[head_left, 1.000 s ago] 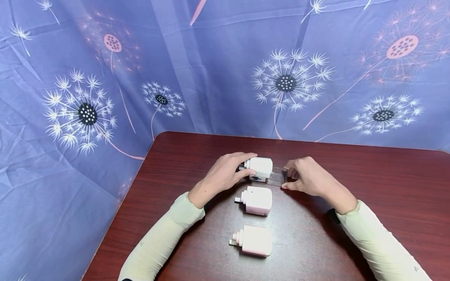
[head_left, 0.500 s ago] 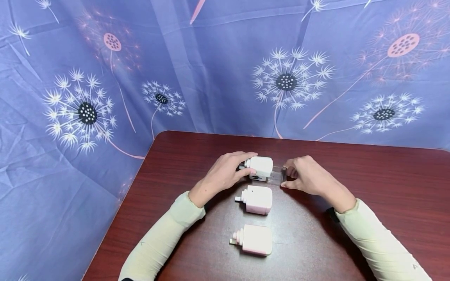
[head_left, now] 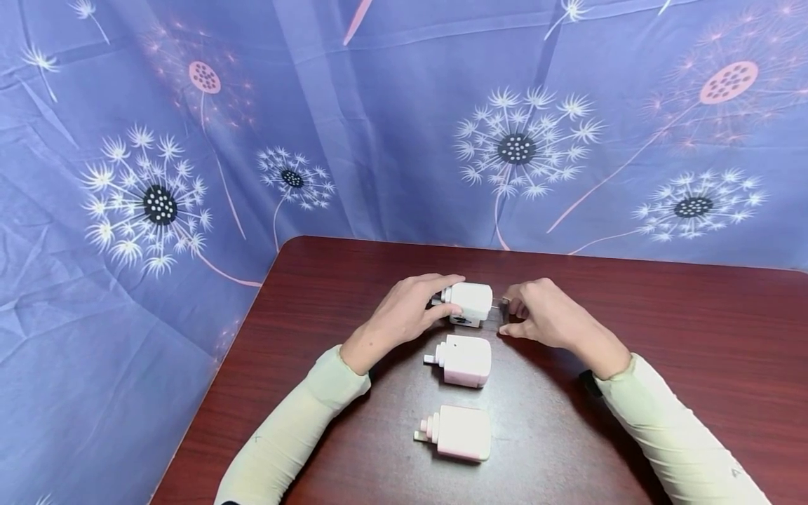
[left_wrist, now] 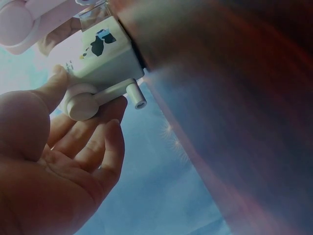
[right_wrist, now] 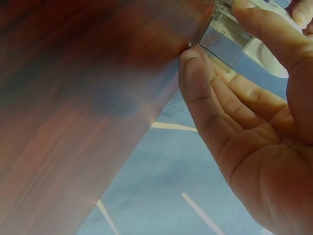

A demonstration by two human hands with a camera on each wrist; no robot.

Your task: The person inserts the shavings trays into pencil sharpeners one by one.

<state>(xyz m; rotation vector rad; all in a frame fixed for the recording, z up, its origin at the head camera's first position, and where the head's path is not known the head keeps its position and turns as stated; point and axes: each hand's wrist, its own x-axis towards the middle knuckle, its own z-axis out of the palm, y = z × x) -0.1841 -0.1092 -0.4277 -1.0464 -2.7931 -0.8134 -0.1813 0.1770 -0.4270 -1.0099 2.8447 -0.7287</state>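
Note:
A white hand-crank pencil sharpener [head_left: 471, 299] lies at the back of the row, with dark cow-like patches on its side and a crank [left_wrist: 115, 93] at its left end. My left hand [head_left: 404, 312] grips it around the crank end, thumb in front and fingers behind. From its right end a clear shavings drawer [right_wrist: 225, 39] sticks out a short way. My right hand [head_left: 543, 312] pinches the drawer's outer end between thumb and fingers. Two more sharpeners, one pale pink [head_left: 467, 361] and one pink and white [head_left: 463, 433], lie nearer the front.
A dark red-brown wooden table [head_left: 694, 337] carries everything. Behind it and on its left hangs a blue cloth [head_left: 404, 140] printed with dandelions. The table's left edge runs close beside the left forearm.
My right hand has moved slightly left, and the clear drawer has slid further into the white sharpener. The left hand keeps its grip. The other two sharpeners stay in place.

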